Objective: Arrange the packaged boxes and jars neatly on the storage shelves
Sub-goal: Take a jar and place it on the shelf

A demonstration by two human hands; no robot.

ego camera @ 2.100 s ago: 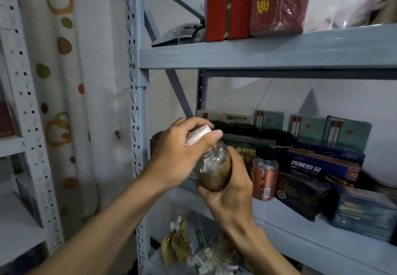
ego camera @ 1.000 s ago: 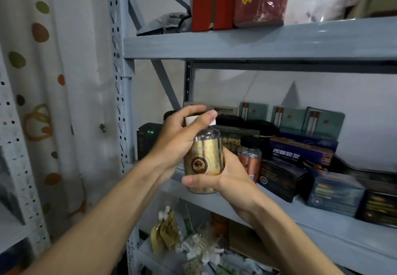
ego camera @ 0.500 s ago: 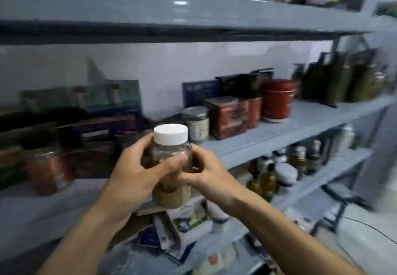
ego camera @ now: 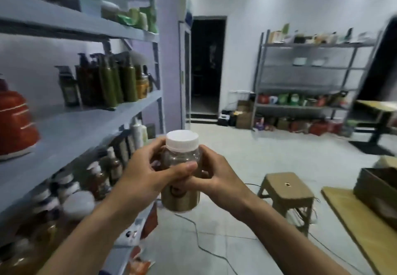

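A clear plastic jar (ego camera: pixel 180 197) with a white screw cap and a gold label is upright in mid-air at the centre of the view. My left hand (ego camera: pixel 148 176) wraps its left side, thumb across the front. From the right, my right hand (ego camera: pixel 217 178) grips it with fingers curled around the back. The grey storage shelf (ego camera: pixel 71 133) runs along the left, apart from the jar. On it stand dark and green pump bottles (ego camera: pixel 107 83) and a red tin (ego camera: pixel 15 124). Several jars and bottles (ego camera: pixel 71 191) fill the lower level.
A small wooden stool (ego camera: pixel 286 191) stands on the tiled floor at the right, with a thin cable (ego camera: pixel 206 249) trailing past it. A cardboard box (ego camera: pixel 378 191) sits on a wooden board at far right. A second grey rack (ego camera: pixel 311 77) lines the far wall beside a dark doorway (ego camera: pixel 207 66).
The view has swung right, from the left shelf bay to the open room. Both hands kept hold of the jar, which was turned upright from a tilt.
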